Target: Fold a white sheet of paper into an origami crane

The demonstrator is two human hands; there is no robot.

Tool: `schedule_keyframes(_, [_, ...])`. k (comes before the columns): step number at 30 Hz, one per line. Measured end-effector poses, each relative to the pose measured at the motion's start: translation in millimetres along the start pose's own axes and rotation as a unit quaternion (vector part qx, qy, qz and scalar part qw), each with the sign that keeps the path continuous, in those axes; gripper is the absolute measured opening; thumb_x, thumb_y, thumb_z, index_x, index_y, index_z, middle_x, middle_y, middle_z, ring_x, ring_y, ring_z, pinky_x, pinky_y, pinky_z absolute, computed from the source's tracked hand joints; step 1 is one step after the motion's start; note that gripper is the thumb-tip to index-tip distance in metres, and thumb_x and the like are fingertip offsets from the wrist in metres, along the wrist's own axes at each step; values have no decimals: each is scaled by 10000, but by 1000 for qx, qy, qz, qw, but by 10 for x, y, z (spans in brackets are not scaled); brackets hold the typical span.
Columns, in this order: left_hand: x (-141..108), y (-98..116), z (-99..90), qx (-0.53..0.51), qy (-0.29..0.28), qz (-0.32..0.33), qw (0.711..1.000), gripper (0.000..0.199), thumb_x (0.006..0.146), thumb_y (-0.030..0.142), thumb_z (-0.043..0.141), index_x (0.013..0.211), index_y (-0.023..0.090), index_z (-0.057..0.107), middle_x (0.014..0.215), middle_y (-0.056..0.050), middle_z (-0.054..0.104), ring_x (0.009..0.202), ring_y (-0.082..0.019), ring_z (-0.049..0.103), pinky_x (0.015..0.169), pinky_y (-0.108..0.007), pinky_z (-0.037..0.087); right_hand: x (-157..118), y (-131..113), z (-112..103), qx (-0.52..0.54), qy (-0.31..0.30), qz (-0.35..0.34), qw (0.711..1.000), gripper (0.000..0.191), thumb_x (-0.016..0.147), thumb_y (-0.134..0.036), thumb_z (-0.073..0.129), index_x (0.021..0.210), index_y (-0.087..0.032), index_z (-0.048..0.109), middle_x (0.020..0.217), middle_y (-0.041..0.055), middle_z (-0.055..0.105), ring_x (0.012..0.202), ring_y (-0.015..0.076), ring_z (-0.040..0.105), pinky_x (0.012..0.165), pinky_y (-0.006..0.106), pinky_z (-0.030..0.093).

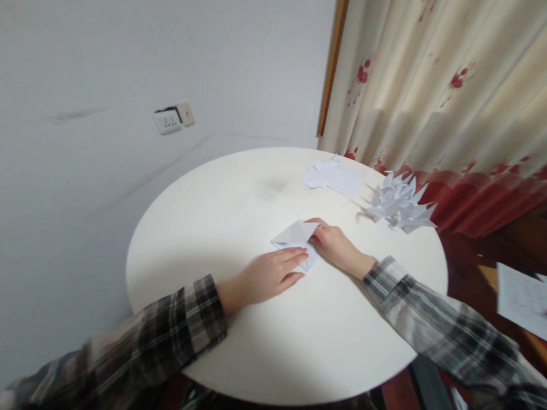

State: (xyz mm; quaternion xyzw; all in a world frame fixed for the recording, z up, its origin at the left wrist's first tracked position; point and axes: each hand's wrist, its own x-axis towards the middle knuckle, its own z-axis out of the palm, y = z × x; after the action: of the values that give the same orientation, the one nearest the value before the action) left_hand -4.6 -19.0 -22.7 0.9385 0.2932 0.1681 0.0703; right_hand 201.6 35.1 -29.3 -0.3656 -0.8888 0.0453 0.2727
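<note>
A small folded sheet of white paper (296,234) lies on the round white table (197,224), with one flap lifted on its far side. My left hand (271,272) rests flat on the near part of the paper, fingers stretched out to the right. At the right edge, my right hand (334,242) pinches the raised flap between thumb and fingers. Part of the paper is hidden under my left fingers.
Behind the paper lie several flat white paper pieces (345,180). A heap of folded, pointed paper shapes (398,201) stands at the table's right edge. A wall with a socket (167,121) is at left, a floral curtain (417,84) at right. Written sheets (529,295) lie lower right.
</note>
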Motion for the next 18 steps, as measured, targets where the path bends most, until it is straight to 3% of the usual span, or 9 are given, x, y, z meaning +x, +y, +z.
schedule_keyframes(18, [25,-23,9,49,-5,10,999,414,912,326,404,1272,125,433,1340,-120,459,1242,-193,423,1052,-345,345,2,-7,-22,6,-1,-4,1000,214,868,-135,457,1069,-145,529,1152,116,554,959,184,608,794,318,514])
